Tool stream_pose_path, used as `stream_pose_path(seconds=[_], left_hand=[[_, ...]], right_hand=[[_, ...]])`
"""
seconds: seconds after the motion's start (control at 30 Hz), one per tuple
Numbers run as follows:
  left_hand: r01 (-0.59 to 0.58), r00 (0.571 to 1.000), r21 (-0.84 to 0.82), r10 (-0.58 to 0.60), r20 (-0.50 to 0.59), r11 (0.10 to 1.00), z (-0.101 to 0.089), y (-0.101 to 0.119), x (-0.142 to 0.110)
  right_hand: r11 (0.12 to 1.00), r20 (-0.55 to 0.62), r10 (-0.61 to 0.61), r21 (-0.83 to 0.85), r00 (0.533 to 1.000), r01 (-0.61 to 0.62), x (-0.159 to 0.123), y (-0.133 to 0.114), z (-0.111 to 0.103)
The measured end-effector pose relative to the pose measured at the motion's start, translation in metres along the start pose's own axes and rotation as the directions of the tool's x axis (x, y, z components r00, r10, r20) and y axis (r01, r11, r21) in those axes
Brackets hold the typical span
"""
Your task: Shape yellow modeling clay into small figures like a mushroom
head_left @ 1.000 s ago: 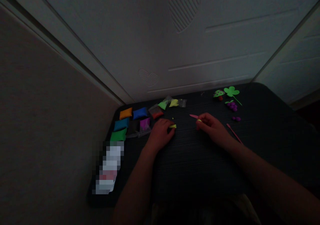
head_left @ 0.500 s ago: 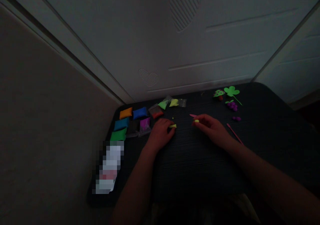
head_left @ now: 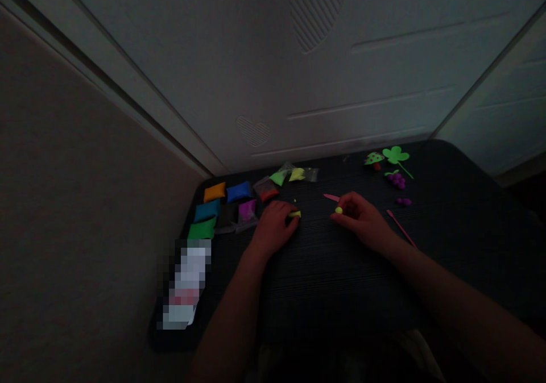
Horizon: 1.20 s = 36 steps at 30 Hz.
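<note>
Yellow ball [head_left: 338, 210] is pinched in your right hand [head_left: 362, 216], over the desk [head_left: 319, 275]; your left hand [head_left: 273, 224] is clamped on one yellow piece [head_left: 296, 215]. You have nine small bags [head_left: 239, 192], each with one colour inside; the dark bag [head_left: 227, 216] is perhaps black, light being poor. Two pink tools [head_left: 401, 227] lie near your right hand.

a head camera looks down across the table [head_left: 324, 280].

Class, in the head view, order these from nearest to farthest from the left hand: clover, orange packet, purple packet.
1. Purple packet: just left of the left hand.
2. Orange packet: farther left.
3. Clover: back right.
</note>
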<state>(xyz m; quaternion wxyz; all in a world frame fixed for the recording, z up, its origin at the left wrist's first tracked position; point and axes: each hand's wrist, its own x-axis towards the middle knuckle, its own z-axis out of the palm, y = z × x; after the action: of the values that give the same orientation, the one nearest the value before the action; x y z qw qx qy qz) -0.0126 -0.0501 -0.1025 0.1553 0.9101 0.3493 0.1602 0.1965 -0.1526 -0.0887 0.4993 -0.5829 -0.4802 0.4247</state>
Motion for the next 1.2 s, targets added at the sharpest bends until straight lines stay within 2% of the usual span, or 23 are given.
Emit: stream_pose_path(seconds=[0.67,1.2], left_hand=[[-0.003,1.000,0.003,0.003,-0.016,1.000,-0.001,0.001,0.000],[-0.015,0.999,-0.007,0.015,-0.050,1.000,0.001,-0.001,0.001]], right_hand=[[0.987,0.009,-0.010,-0.160,1.000,0.011,-0.003,-0.009,-0.004],[0.996,0.042,0.032,-0.086,0.999,-0.028,-0.003,-0.008,-0.005]])
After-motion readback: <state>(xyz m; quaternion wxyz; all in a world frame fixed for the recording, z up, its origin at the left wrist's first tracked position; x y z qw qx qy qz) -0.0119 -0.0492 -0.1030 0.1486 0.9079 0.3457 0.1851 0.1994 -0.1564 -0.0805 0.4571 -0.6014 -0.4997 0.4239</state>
